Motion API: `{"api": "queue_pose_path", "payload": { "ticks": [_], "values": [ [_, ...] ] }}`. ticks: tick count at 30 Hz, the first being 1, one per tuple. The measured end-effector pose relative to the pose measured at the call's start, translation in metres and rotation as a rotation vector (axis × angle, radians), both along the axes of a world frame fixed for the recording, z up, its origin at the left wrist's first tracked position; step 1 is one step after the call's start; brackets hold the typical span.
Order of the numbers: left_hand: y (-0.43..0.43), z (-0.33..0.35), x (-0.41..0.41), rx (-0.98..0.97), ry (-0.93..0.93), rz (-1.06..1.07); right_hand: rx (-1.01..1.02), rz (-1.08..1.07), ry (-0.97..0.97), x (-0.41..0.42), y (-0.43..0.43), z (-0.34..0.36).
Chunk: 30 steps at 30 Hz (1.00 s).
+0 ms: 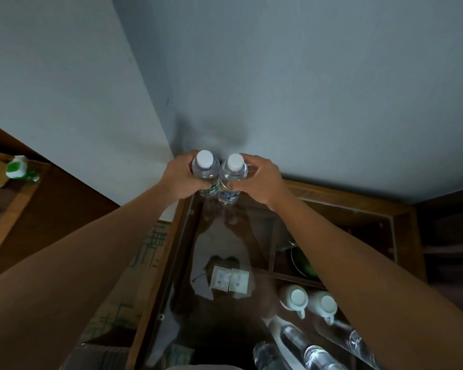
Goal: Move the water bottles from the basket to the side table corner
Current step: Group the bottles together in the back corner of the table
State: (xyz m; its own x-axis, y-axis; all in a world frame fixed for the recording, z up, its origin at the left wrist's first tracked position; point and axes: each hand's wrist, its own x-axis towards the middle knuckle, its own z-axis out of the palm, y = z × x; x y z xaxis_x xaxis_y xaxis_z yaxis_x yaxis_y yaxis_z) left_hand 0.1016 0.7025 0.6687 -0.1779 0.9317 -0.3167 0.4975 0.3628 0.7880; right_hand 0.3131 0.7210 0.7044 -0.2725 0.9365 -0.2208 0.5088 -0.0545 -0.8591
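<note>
Two clear water bottles with white caps stand upright side by side at the far left corner of the glass-topped side table [187,236], close to the wall. My left hand [181,180] is wrapped around the left bottle [206,170], which has a green label. My right hand [259,180] grips the right bottle [234,172], which has a blue and yellow label. The two bottles touch each other. Their bases are at the glass top; I cannot tell whether they rest on it. No basket is in view.
Under the glass sit two white cups [297,299], several glasses [315,353] and a dark bowl [302,260]. A wooden frame [358,197] edges the table. A green and white bottle [18,168] lies on a wooden surface at far left. Grey walls meet behind the corner.
</note>
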Motion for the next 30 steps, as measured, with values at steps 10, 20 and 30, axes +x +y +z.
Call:
{"api": "queue_pose_path", "payload": {
  "ticks": [10,20,30],
  "values": [
    [0.01,-0.013,-0.01,-0.005,-0.086,0.071,-0.036,-0.089,0.01,-0.02,0.01,-0.017],
    [0.01,-0.008,-0.008,-0.011,-0.074,0.016,-0.005,-0.114,-0.047,-0.025,0.007,-0.021],
    [-0.001,0.019,-0.006,0.035,-0.017,0.036,-0.049,-0.008,-0.183,-0.031,0.002,0.007]
  ]
}}
